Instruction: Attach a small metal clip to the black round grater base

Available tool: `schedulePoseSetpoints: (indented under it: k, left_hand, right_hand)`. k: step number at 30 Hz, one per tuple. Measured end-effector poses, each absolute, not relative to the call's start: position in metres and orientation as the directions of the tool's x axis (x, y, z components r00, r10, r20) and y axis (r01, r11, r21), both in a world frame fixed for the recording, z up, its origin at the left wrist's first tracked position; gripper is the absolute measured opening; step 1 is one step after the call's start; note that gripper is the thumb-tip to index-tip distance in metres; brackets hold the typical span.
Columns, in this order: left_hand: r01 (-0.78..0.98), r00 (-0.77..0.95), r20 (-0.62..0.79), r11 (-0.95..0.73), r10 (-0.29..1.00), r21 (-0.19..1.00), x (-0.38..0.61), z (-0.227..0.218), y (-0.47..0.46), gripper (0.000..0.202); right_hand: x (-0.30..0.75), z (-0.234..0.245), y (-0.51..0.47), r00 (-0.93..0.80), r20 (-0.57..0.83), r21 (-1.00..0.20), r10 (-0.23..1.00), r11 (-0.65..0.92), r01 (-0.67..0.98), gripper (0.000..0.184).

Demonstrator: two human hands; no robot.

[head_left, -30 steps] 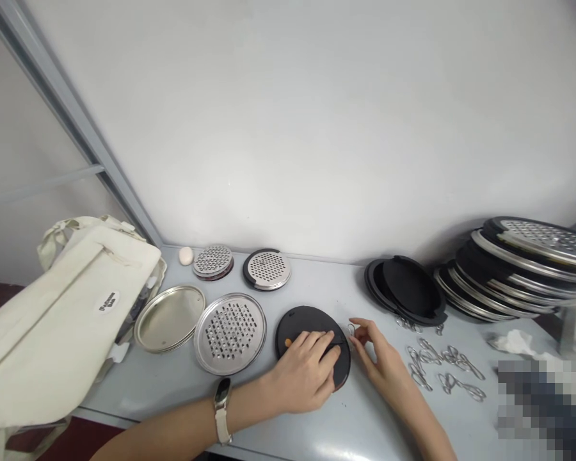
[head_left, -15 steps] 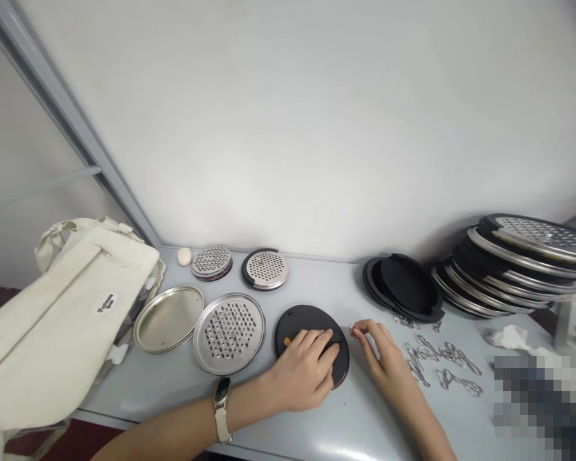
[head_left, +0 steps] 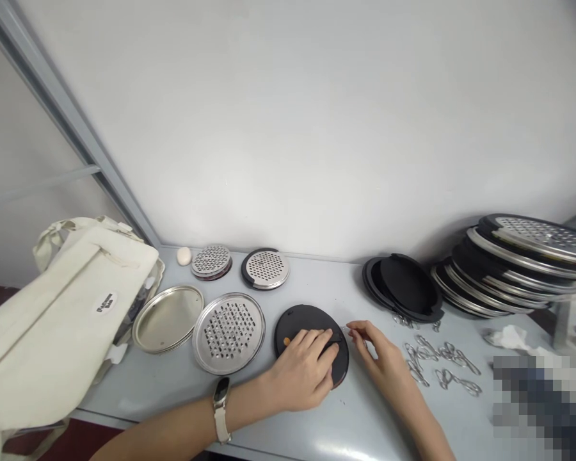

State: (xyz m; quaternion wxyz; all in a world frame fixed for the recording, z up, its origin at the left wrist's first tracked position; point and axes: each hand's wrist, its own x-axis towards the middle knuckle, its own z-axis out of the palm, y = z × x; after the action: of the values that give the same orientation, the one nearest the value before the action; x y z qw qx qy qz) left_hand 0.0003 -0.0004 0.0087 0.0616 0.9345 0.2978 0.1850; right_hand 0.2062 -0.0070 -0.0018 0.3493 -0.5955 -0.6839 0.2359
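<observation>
A black round disc [head_left: 297, 318] with a small orange spot lies flat on the table. My left hand [head_left: 304, 371] rests palm down over it, fingers bent across its top and the thumb by its near edge, gripping it. At the disc's right edge, my right hand [head_left: 375, 349] pinches thumb and forefinger together on a small thin wire piece [head_left: 345, 329], mostly hidden by the fingertips. To the right of that hand lie several bent metal wire loops [head_left: 427, 349]. A round metal grater plate [head_left: 229, 334] is left of the disc.
Plain metal discs [head_left: 169, 319] and a cream bag [head_left: 72, 320] are at the left. Small round graters [head_left: 267, 268] and a pale egg-shaped object [head_left: 184, 256] stand by the wall. Black rings [head_left: 408, 288] and a tall leaning grater stack [head_left: 523, 269] are at the right.
My right hand has shifted slightly left, bringing its pinched fingertips closer to the disc's right edge. My left hand and the disc have stayed in place.
</observation>
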Motion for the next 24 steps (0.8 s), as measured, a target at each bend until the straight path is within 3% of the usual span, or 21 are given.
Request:
schedulePoseSetpoints:
  k: [24]
  left_hand:
    - [0.538, 0.761, 0.287, -0.813, 0.582, 0.224, 0.0001, 0.0096, -0.0005, 0.041]
  right_hand:
    - [0.2025, -0.0087, -0.0041, -0.093, 0.313, -0.69, 0.945, 0.294, 0.661, 0.022]
